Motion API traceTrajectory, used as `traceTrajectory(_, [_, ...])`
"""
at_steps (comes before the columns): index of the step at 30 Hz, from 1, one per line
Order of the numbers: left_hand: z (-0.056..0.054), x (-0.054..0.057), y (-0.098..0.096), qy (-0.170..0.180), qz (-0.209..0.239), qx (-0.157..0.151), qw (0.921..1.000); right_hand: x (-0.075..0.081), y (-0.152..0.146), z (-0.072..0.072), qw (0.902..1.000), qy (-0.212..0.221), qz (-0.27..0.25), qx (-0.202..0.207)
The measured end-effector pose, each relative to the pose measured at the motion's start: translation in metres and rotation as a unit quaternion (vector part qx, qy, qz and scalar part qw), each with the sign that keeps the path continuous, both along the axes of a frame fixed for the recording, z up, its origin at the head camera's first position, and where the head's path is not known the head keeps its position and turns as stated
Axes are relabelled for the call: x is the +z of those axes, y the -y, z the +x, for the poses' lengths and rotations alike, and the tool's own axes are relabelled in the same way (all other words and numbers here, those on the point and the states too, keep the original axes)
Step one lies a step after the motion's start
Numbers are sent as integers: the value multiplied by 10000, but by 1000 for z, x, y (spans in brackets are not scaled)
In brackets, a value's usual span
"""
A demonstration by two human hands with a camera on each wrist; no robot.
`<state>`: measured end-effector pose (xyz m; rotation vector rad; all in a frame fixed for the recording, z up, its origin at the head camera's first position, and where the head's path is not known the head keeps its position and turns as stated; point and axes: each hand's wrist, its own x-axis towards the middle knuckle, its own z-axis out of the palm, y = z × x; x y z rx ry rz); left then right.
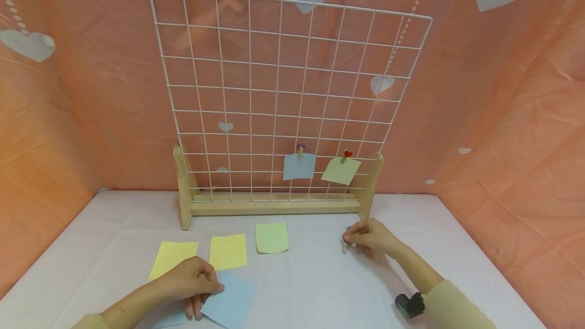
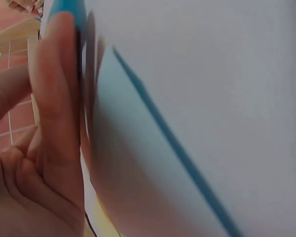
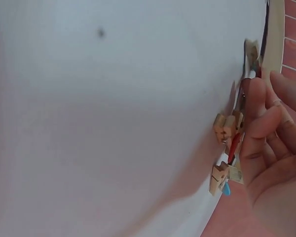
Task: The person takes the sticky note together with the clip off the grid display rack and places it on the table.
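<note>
In the head view my left hand (image 1: 185,283) pinches a light blue sticky note (image 1: 234,298) by its edge, low over the table. The left wrist view shows the note (image 2: 133,163) close up, its edge lifted beside the fingers (image 2: 54,94). Another blue note (image 1: 170,317) lies partly hidden under that hand. Over on the right, my right hand (image 1: 375,235) pinches a small wooden clothespin (image 1: 345,247) just above the table. In the right wrist view, other mini clothespins (image 3: 219,178) with coloured decorations lie beside the fingers.
A white wire grid (image 1: 274,90) stands in a wooden base (image 1: 274,208) at the back. Clothespins hold a blue note (image 1: 299,167) and a pale green note (image 1: 340,171) on it. Two yellow notes (image 1: 228,252) and a green note (image 1: 271,238) lie on the table (image 1: 315,288).
</note>
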<state>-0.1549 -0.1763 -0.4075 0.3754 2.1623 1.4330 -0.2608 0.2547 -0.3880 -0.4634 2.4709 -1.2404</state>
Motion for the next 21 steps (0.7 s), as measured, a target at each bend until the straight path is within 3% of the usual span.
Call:
traceTrajectory(7, [-1,0,-4,-615,-599,226,9960,0,2,1,9999,-34,51,-80])
traceTrajectory(13, [0,8,-8,-1279,-1255,369,9831,2,3,1,9996,-182,142,-169])
traceTrajectory(21, [-2,12,-10,-1640,-1704,480,9704,2,1,-2,9982,-477,253,-256])
